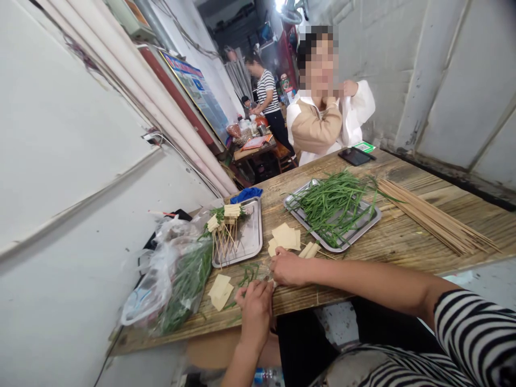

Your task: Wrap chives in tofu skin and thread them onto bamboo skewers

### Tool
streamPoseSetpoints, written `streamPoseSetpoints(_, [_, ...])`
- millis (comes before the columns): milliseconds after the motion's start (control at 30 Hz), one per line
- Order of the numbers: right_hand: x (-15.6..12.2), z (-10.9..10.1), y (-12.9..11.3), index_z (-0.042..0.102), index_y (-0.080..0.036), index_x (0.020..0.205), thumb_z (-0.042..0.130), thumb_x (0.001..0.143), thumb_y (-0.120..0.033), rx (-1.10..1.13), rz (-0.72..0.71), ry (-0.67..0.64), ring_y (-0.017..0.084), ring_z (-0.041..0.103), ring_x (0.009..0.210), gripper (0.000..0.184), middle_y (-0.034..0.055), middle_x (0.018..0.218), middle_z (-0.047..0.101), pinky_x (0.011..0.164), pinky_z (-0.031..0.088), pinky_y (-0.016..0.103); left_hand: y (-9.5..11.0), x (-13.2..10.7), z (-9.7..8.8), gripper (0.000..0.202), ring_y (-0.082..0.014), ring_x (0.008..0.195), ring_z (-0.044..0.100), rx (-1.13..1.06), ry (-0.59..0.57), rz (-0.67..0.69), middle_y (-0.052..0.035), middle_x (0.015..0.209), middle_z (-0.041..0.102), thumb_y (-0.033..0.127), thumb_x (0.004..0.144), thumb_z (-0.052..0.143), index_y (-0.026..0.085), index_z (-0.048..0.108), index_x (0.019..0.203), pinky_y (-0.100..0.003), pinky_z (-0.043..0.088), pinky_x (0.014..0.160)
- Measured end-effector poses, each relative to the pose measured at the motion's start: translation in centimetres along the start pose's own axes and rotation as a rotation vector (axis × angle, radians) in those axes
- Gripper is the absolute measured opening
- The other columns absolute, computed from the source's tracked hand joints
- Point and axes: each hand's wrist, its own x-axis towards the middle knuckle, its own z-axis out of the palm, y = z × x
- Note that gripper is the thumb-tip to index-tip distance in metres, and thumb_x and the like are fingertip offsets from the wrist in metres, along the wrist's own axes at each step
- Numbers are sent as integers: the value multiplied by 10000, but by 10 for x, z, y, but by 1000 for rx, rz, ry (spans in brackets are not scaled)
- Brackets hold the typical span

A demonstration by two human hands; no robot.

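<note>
Green chives lie between left hand and right hand, both curled, hold indiscernible: apparently rolling; pinning requires a skewer.

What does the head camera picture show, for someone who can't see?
A left hand and right hand sit close together at the near edge of a wooden table, beside thin yellow squares. Behind lie chives on a tray, filled skewers on a second tray, loose sticks and a seated person.

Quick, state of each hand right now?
Left hand: fingers curled, back toward camera; grip cannot be told.
Right hand: curled too; grip cannot be told.
</note>
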Motion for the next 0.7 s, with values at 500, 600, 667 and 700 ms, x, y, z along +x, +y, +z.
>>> streamPoseSetpoints(500, [-7, 12, 3, 613, -181, 636, 567, 790, -148, -56, -121, 170, 205, 480, 868, 164, 34, 770, 622, 897, 241, 425, 2, 10, -7, 284, -200, 869, 578, 67, -56, -24, -42, 935, 693, 120, 853, 459, 255, 659, 1004, -394, 297, 790])
streamPoseSetpoints(600, [-2, 8, 6, 613, -185, 638, 551, 796, -140, -27, -103, 106, 204, 488, 878, 176, 34, 777, 626, 878, 249, 420, -1, 4, 1, 229, -200, 915, 597, 63, 67, 14, -47, 970, 704, 165, 883, 474, 232, 642, 1024, -395, 303, 828])
streamPoseSetpoints(667, [0, 5, 6, 616, -183, 646, 547, 803, -140, -20, -89, 64, 209, 488, 902, 177, 37, 800, 630, 874, 251, 420, -5, 1, 8, 201, -191, 926, 601, 41, 119, 86, -40, 967, 709, 177, 894, 475, 222, 644, 993, -386, 320, 845])
streamPoseSetpoints(700, [1, 4, 6, 620, -181, 653, 546, 809, -145, -21, -79, 44, 211, 486, 912, 177, 39, 815, 632, 878, 250, 423, -7, 0, 10, 200, -182, 911, 604, 29, 131, 121, -37, 952, 711, 168, 896, 471, 216, 643, 986, -378, 332, 847])
